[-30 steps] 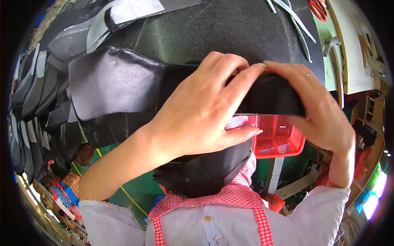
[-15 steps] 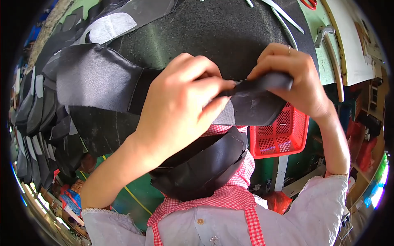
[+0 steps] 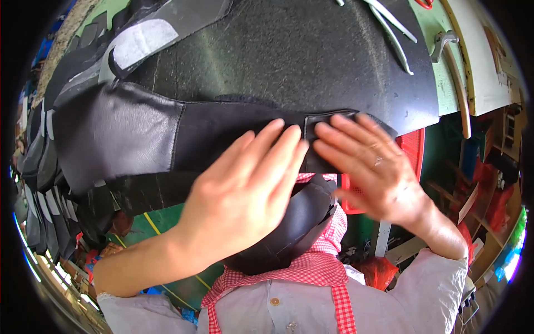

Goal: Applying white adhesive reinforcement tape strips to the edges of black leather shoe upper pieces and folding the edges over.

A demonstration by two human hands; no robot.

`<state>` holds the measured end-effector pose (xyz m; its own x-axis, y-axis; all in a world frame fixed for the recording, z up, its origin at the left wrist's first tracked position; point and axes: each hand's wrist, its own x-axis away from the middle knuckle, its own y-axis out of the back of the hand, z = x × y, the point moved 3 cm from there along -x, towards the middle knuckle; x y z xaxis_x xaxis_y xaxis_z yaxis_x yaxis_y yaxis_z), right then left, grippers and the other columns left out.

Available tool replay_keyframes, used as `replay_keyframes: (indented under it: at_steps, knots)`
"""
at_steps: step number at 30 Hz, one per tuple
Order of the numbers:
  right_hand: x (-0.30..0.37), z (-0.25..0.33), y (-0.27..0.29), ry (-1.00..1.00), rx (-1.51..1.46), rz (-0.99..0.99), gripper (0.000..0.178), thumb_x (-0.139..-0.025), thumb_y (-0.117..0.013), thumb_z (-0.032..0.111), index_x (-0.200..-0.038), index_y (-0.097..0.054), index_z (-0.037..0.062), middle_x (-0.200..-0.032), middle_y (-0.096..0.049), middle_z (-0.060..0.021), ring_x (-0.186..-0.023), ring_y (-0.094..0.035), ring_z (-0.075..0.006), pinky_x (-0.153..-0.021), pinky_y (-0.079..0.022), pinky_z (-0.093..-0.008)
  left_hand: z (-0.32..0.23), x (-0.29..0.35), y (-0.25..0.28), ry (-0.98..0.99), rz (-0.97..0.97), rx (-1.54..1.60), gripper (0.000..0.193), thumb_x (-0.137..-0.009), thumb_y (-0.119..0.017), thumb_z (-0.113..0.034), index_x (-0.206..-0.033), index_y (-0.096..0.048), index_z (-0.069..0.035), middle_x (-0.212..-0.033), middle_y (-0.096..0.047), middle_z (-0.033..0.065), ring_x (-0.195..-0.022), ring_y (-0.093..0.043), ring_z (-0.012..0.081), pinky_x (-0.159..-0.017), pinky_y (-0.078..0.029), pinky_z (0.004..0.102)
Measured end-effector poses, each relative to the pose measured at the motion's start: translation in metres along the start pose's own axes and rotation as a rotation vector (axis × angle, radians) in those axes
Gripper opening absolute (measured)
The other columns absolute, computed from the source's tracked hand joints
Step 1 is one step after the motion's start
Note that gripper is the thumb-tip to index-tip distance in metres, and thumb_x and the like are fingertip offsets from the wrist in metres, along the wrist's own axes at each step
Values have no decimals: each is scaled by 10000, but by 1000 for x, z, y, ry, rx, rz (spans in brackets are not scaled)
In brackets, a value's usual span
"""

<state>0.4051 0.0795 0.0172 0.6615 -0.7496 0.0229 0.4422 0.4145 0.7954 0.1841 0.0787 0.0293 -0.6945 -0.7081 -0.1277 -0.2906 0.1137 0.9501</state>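
Many grey and black cut pieces (image 3: 41,161) overlap at the far left. One black leather piece (image 3: 125,131) extends from there across the near part of the table (image 3: 267,61). The left hand (image 3: 245,186) is palm down, fingers extended and slightly spread, gripping nothing. The right hand (image 3: 372,172) mirrors it, fingers straight, also gripping nothing; blur obscures whether either set touches the leather. Half a second earlier, both hands had curled fingers on a lifted flap; the piece's right end is now laid flatter. Farther right: three white strips (image 3: 392,22), one only a tip; one red basket (image 3: 413,146); one hammer (image 3: 458,92).
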Motion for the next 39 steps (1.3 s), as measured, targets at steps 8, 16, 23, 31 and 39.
replay_keyframes:
  at_steps: [8, 16, 23, 31, 39]
  knots:
    - [-43, 26, -10, 36, -15, -157, 685, -693, -897, 228, -1344, -727, 101, -1134, -641, -77, -1002, -607, -297, -918, -495, -446, 51, 21, 29, 211, 18, 478, 768, -775, -690, 105, -1516, -550, -39, -1483, -544, 213, -1135, -699, 361, -936, -606, 436]
    - [-48, 16, -16, 234, -175, -192, 408, -671, -804, 11, -1066, -821, 111, -913, -644, -43, -812, -636, -251, -701, -539, -384, 52, 32, 30, -45, -43, 164, 275, -670, -878, -157, -894, -733, -90, -1007, -682, 30, -997, -675, 290, -816, -549, 437]
    - [-40, 19, 16, 95, -413, 216, 108, -990, -725, 130, -1067, -737, 55, -949, -716, -100, -833, -735, -289, -709, -583, -388, 5, 112, 13, 593, 762, 1077, 252, -930, -833, -289, -929, -727, -60, -831, -713, 61, -682, -651, 194, -614, -489, 332]
    - [-132, -107, 68, 98, 608, -677, 184, -902, -802, 223, -1055, -770, 127, -1217, -687, -45, -1150, -592, -322, -1025, -493, -454, 28, 68, 44, 337, 278, 564, 235, -849, -875, -214, -995, -732, -98, -913, -729, 55, -852, -720, 253, -748, -564, 374]
    - [-120, -97, 111, -111, -290, -643, 200, -1056, -581, 130, -1226, -668, 74, -979, -672, -5, -843, -603, -53, -719, -463, -215, 192, 20, 49, 311, -449, 15, 457, -880, -825, -148, -1328, -738, -132, -1388, -685, 116, -1320, -641, 301, -1177, -456, 425]
